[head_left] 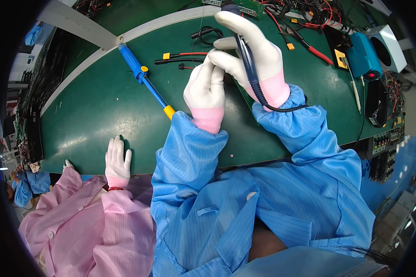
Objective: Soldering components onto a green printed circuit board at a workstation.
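My right hand (259,55), in a white glove with a pink cuff, holds a soldering iron (248,60) by its dark blue handle, its cord running back over my wrist. The iron's front end reaches the top edge, so its tip is hidden. My left hand (204,90), gloved alike, is closed in a pinch close against my right thumb. From its fingertips a thin wire (199,34), perhaps solder, rises toward the top. Beyond the hands lie a black cable loop (208,34) and a red and black lead with a yellow connector (166,56).
A blue and yellow solder sucker (145,81) lies left on the green table (92,117). Red-handled pliers (319,54), tangled wires and a teal soldering station (364,56) are at the right. At the lower left a pink-sleeved co-worker's gloved hand (118,159) rests on the table edge.
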A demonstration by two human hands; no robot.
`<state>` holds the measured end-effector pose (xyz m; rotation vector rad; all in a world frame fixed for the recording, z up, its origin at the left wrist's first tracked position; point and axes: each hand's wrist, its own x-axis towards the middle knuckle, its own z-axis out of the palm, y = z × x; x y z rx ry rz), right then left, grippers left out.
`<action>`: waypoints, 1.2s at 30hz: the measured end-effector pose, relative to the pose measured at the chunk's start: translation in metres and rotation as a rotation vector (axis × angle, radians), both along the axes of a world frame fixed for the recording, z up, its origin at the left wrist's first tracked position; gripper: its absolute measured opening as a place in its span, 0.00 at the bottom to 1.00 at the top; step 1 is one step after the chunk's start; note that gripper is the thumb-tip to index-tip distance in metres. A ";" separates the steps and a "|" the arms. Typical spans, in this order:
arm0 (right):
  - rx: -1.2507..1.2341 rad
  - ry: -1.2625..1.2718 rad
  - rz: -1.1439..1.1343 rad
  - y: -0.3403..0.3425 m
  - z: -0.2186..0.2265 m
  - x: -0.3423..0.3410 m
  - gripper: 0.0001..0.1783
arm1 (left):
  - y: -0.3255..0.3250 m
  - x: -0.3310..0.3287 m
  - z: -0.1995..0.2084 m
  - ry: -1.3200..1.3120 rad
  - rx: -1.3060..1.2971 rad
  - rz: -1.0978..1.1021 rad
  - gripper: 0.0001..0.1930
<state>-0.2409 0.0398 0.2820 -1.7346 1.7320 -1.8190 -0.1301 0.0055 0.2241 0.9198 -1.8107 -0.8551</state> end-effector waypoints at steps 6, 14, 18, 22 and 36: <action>-0.022 0.078 0.013 0.002 -0.011 -0.004 0.34 | 0.000 0.000 0.003 0.060 0.102 -0.031 0.16; -0.111 -0.254 0.025 0.008 -0.017 -0.012 0.33 | 0.000 0.006 0.020 0.441 0.806 -0.236 0.16; -0.074 -0.130 -0.040 0.024 -0.015 -0.018 0.34 | 0.000 0.007 0.018 0.552 0.915 -0.274 0.16; -0.013 0.153 -0.137 0.044 -0.011 -0.015 0.36 | 0.000 0.007 0.014 0.663 0.999 -0.345 0.16; 0.154 -0.326 -0.050 0.053 -0.020 -0.027 0.40 | 0.013 0.004 0.028 0.424 0.814 -0.515 0.11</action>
